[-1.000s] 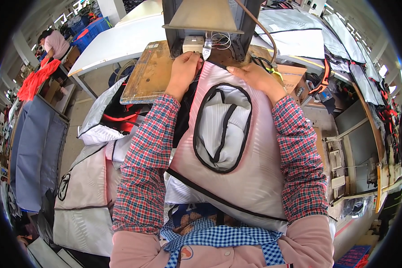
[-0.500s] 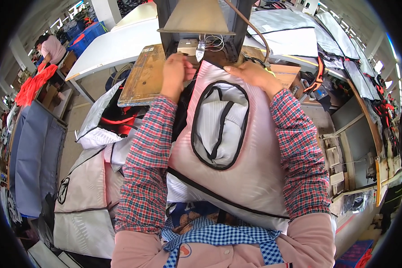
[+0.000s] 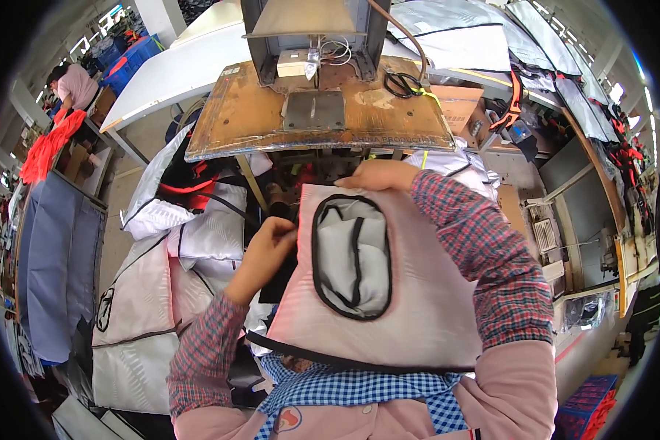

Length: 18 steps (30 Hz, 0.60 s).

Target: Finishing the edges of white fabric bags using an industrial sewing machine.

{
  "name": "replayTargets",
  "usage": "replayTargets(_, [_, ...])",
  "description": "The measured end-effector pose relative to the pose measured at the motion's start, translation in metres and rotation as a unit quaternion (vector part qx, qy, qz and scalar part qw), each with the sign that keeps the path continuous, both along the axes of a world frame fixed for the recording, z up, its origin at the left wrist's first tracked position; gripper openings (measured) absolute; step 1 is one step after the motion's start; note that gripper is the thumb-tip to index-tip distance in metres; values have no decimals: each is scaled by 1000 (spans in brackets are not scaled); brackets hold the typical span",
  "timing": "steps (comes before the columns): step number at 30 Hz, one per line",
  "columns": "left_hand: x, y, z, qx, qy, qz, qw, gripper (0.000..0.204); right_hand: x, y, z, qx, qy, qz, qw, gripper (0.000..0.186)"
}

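- We judge the pale pink fabric panel with a black-edged oval opening is off the worn wooden tabletop.
- Left hand and right hand pinch its edges; next calls for a steady grip.

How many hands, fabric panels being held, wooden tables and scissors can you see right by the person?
Hands: 2, the left hand and the right hand
Pale fabric panel with a black-edged oval window: 1, held by both hands
Wooden table: 1
Black scissors: 1
Total: 5
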<state>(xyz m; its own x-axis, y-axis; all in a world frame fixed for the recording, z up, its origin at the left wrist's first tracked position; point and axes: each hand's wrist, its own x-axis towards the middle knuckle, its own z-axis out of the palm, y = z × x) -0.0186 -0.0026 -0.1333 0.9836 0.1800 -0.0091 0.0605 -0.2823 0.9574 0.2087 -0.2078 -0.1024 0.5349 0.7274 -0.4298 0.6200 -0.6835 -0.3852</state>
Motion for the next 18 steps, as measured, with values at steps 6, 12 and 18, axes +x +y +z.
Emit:
replayTargets(6, [-34,-9,45,267,-183,-265,908,35,-5,27,-60,111,12,-11,994,60])
replayTargets(12, [2,-12,41,53,-134,-327,934,58,-60,9,-4,213,-122,51,968,34])
replayTargets(18, [55,-2,31,97,-212,-249,940,40,-140,-58,144,159,34,55,985,43])
